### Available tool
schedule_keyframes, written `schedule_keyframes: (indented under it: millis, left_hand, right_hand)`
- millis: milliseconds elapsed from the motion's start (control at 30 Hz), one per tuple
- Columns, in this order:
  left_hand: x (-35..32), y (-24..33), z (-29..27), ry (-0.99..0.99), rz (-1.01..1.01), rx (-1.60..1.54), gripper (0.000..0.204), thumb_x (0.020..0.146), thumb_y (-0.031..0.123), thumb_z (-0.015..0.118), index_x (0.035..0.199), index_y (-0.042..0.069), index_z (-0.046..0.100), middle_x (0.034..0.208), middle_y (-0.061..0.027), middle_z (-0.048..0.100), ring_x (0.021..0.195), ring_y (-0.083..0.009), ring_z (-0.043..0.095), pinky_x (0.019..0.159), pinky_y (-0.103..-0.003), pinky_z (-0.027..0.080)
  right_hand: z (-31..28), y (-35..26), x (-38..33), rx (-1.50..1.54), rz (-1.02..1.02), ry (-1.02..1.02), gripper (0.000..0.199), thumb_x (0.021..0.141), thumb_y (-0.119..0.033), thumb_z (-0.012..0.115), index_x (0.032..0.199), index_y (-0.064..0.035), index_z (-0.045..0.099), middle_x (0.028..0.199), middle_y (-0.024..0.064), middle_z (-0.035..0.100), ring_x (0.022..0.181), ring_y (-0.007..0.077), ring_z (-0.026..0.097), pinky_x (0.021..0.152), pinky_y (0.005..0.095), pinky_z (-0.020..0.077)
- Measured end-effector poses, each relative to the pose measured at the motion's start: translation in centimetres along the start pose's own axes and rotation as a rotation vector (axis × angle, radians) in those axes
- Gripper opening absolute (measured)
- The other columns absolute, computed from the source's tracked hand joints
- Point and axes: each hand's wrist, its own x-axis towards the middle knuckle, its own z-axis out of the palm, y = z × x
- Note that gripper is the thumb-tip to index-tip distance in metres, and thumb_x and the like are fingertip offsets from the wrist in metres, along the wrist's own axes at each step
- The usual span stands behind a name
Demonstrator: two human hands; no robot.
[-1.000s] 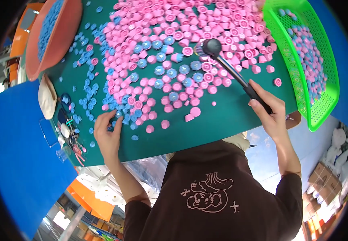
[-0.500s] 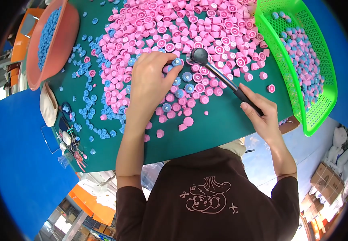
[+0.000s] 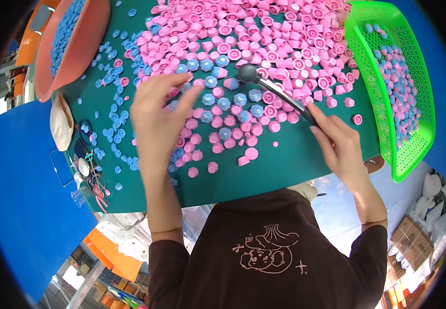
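My right hand (image 3: 340,145) is closed round the black grip of a hammer (image 3: 279,93) with a shiny shaft. Its round dark head (image 3: 247,73) is over the group of blue-topped pieces (image 3: 240,99). To the left, my left hand (image 3: 156,110) hovers slightly blurred, thumb and forefinger apart, with nothing visibly held. Near its fingertips are small pink cup-shaped pieces (image 3: 198,113) and more blue-topped ones. Part of the pile is hidden beneath this hand.
A large heap of pink pieces (image 3: 295,31) covers the far green table (image 3: 223,188). Loose blue caps (image 3: 113,116) lie at left, near a tilted salmon basin (image 3: 86,51) of blue caps. On the right stands a green basket (image 3: 395,172) of pink-and-blue pieces. Cords and small tools (image 3: 96,185) lie at the left edge.
My left hand has moved left, off a blue-topped piece, and its fingers have parted. The hammer is still in my right hand. The whole view has shifted slightly.
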Motion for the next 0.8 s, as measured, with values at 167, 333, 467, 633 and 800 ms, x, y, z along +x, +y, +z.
schedule_keyframes:
  millis: [167,333,467,633,800]
  left_hand:
    - [-4.9,-5.5,-9.1,0.211,-0.457,0.142,0.017,0.08,0.014,0.076,0.093,0.005,0.073,0.084,-0.0012,0.068,0.069,-0.0112,0.049,0.063,-0.026,0.041]
    - [-7.6,-13.7,-9.9,0.182,-0.459,0.248,0.02,0.082,0.021,0.073,0.094,0.005,0.073,0.086,-0.0075,0.069,0.07,-0.0151,0.056,0.065,-0.028,0.044]
    - [-7.3,-13.3,-8.4,0.177,-0.402,0.317,0.023,0.08,0.019,0.073,0.097,0.003,0.071,0.085,-0.0097,0.066,0.077,-0.0241,0.06,0.07,-0.034,0.046]
    - [-8.3,-12.2,-8.4,0.16,-0.419,0.38,0.02,0.078,0.015,0.074,0.092,0.002,0.069,0.082,-0.0074,0.064,0.075,-0.0221,0.059,0.068,-0.034,0.046]
    - [-8.9,-11.7,-8.4,0.072,-0.433,0.32,0.02,0.076,0.014,0.077,0.089,0.002,0.067,0.082,-0.0062,0.065,0.069,-0.0186,0.055,0.064,-0.031,0.045]
  right_hand:
    - [0.0,-0.1,0.5,0.096,0.039,-0.003,0.043,0.086,0.002,0.063,0.128,-0.0014,0.059,0.095,0.0118,0.065,0.083,0.0153,0.061,0.074,0.0254,0.0462]
    - [0.3,1.9,-0.1,0.148,0.084,0.086,0.045,0.093,-0.008,0.06,0.137,-0.0041,0.053,0.108,0.0041,0.067,0.07,0.0039,0.053,0.06,0.0183,0.0402]
    - [1.4,2.0,-0.2,0.213,0.071,0.064,0.046,0.093,-0.009,0.061,0.138,-0.0052,0.051,0.105,0.0004,0.065,0.065,0.0018,0.045,0.056,0.0177,0.0352]
    - [1.9,0.9,-0.7,0.22,0.022,0.058,0.045,0.092,-0.01,0.062,0.135,-0.0005,0.053,0.102,0.0021,0.066,0.077,0.0061,0.056,0.067,0.0188,0.0437]
    - [1.2,0.2,-1.0,0.301,0.166,0.023,0.042,0.089,-0.008,0.066,0.13,-0.0018,0.058,0.108,0.0111,0.069,0.089,0.0108,0.06,0.081,0.0248,0.0469]
